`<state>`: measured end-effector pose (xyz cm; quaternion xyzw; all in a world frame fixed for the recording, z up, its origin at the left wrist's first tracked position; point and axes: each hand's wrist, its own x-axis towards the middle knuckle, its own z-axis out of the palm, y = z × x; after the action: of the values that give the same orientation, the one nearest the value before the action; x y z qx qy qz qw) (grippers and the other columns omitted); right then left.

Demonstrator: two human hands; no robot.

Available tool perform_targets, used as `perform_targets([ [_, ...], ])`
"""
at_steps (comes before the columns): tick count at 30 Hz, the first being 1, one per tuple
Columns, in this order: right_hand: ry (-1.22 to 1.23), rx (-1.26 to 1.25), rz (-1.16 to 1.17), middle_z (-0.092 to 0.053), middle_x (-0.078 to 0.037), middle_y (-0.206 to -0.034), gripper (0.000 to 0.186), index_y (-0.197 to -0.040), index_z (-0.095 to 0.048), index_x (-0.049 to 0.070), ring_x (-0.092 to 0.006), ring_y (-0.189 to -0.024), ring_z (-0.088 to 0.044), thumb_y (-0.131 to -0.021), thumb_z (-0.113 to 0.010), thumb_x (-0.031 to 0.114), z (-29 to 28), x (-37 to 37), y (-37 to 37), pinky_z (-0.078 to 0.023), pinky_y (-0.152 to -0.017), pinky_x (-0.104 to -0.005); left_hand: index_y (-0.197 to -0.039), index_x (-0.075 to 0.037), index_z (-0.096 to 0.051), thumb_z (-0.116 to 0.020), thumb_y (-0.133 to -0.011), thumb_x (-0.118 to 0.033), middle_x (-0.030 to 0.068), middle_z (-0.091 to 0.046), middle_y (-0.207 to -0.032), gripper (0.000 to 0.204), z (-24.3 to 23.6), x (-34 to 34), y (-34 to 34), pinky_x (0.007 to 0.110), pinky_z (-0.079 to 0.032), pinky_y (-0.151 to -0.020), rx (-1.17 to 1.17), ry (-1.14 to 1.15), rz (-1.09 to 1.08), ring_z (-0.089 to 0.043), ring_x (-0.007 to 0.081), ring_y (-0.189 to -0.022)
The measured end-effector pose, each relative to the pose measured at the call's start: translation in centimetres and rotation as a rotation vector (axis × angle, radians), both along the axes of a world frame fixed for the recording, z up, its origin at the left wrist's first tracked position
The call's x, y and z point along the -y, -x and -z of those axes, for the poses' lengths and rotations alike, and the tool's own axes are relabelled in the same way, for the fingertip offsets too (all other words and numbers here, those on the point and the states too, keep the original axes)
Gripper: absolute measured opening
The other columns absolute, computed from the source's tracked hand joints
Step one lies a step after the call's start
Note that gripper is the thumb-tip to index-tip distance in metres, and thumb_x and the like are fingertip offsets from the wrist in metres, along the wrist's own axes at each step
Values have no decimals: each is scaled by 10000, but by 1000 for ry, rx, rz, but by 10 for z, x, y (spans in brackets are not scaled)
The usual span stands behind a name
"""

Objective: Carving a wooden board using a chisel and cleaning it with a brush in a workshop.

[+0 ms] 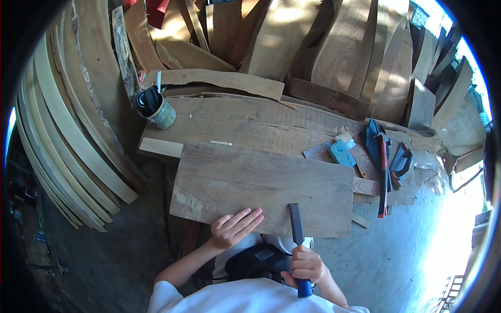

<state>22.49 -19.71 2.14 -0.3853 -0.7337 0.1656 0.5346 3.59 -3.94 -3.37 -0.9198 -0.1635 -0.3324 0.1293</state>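
Note:
A wide, flat wooden board (pixel 261 177) lies before me, its near edge close to my lap. My left hand (pixel 235 228) rests on the board's near edge, fingers stretched out flat on its face. In my right hand (pixel 305 265) is a chisel (pixel 296 224) with a blue handle, the fingers wrapped round it. The chisel's dark blade points away from me over the board, right of its middle. Whether the blade touches the wood I cannot tell.
Beyond the board runs a rough wooden bench (pixel 229 120). It holds a tin (pixel 165 116) of tools, a blue block (pixel 342 153) and a red-edged handsaw (pixel 383 172). Long planks (pixel 78 130) lean at the left; more slabs (pixel 344 47) stand behind.

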Motion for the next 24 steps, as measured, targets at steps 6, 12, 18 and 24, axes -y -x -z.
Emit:
perform_targets([
  [6, -73, -21, -14, -422, -35, -534, 299, -525, -417, 77, -215, -477, -427, -642, -620, -109, 8, -38, -12, -389, -534, -327, -1199, -249, -655, -498, -921, -199, -108, -625, -1243, 324, 3, 2, 3, 204, -319, -904, -50, -7, -29, -585, 30, -1100],
  [12, -88, -43, 45, -413, -34, -523, 279, -524, -419, 86, -216, -471, -426, -618, -596, -108, 7, -52, -18, -380, -530, -334, -1193, -261, -657, -499, -927, -210, -116, -624, -1242, 313, 1, 4, 0, 217, -302, -938, -43, -14, -48, -581, 24, -1101],
  [18, 20, -99, 22, -425, -32, -522, 293, -509, -405, 78, -211, -464, -420, -592, -586, -138, -2, -4, -4, -372, -513, -330, -1183, -264, -663, -519, -920, -225, -119, -630, -1232, 302, 0, 1, 0, 223, -295, -958, -25, -37, -45, -584, 25, -1097],
  [24, -53, -74, -11, -398, -34, -517, 289, -510, -400, 80, -223, -469, -412, -601, -581, -126, 6, -48, -18, -368, -535, -340, -1180, -266, -663, -502, -927, -214, -118, -629, -1234, 305, 1, 4, -1, 231, -275, -973, -24, 1, -48, -582, 25, -1101],
])
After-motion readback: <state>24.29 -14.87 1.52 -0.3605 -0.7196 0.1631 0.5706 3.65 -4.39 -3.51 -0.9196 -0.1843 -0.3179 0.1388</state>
